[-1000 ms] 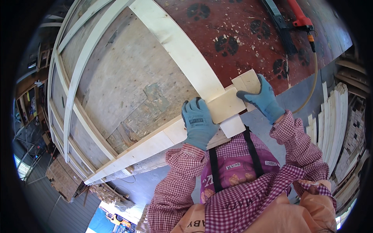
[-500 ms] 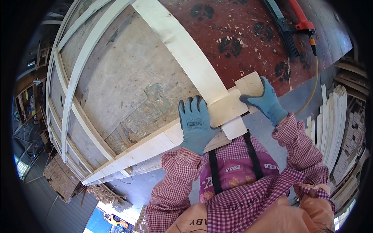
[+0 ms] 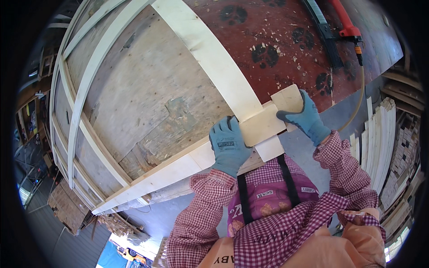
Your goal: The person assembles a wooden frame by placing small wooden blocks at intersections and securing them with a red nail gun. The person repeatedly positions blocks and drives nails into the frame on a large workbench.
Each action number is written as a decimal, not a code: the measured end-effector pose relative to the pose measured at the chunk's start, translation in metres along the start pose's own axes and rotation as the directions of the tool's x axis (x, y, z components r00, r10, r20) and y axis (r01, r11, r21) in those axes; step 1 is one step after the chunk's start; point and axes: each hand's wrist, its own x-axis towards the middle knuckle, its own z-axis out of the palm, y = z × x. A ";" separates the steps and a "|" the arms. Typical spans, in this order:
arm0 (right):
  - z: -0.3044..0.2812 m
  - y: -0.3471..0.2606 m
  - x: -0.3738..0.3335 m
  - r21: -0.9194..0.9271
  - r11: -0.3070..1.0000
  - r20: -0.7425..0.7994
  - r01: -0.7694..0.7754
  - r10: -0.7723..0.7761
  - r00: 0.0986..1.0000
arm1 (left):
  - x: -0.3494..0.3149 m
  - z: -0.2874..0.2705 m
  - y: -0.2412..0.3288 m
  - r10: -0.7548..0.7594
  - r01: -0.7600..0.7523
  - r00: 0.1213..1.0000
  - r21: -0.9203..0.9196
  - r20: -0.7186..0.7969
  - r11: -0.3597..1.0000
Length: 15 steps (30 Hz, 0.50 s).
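A pale wooden frame [image 3: 158, 180] lies across the bench, its near rail running up to me. My left hand [image 3: 230, 146], in a blue work glove, is closed over this rail beside its right end, fingers curled across the top. There a flat wooden piece [image 3: 263, 123] covers the junction with a broad slat [image 3: 212, 60]. My right hand [image 3: 308, 119], gloved alike, grips a small wooden board [image 3: 287, 98] at the flat piece's right end, thumb on top. A short pale board [image 3: 269, 148] sticks out below the flat piece. My palms hide parts of the wood.
A red and black nail gun [image 3: 351, 31] lies at the far right, its yellowish hose [image 3: 361, 96] hanging over the edge. The reddish bench top [image 3: 286, 58] carries wood chips. Long white strips [image 3: 377, 134] and stacked wood stand at right.
My left hand has shifted slightly right, and its fingers, stretched out before, are now curled over the rail. My right hand keeps its grip, nearly still.
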 end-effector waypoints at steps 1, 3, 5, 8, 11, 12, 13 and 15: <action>0.000 0.001 0.000 -0.002 1.000 -0.006 0.011 -0.011 1.000 | 0.000 0.001 -0.001 0.001 -0.001 1.000 -0.001 0.001 1.000; 0.000 0.003 0.000 -0.005 0.999 -0.018 0.033 -0.033 0.999 | 0.000 0.000 -0.001 -0.002 0.002 1.000 0.002 0.002 1.000; 0.000 0.002 0.000 -0.022 1.000 -0.015 0.017 -0.017 1.000 | 0.000 0.000 -0.002 -0.005 0.005 1.000 0.003 0.010 1.000; 0.001 0.003 0.002 -0.044 0.999 -0.019 0.010 -0.011 1.000 | -0.001 0.000 -0.002 -0.007 0.007 1.000 0.000 0.018 1.000; 0.000 0.004 0.003 -0.064 0.998 -0.008 0.021 -0.021 1.000 | -0.001 0.000 -0.003 -0.001 0.001 1.000 0.003 0.014 1.000; 0.000 0.003 0.003 -0.070 0.997 -0.002 0.028 -0.028 1.000 | -0.001 0.000 -0.003 -0.004 0.004 1.000 0.007 0.023 1.000; 0.000 0.002 0.002 -0.065 0.998 -0.005 0.021 -0.021 1.000 | -0.001 0.000 -0.003 -0.006 0.006 0.999 0.010 0.032 1.000; 0.001 0.000 0.000 -0.055 0.998 -0.013 0.008 -0.009 1.000 | -0.001 0.000 -0.003 -0.005 0.005 0.999 0.021 0.037 1.000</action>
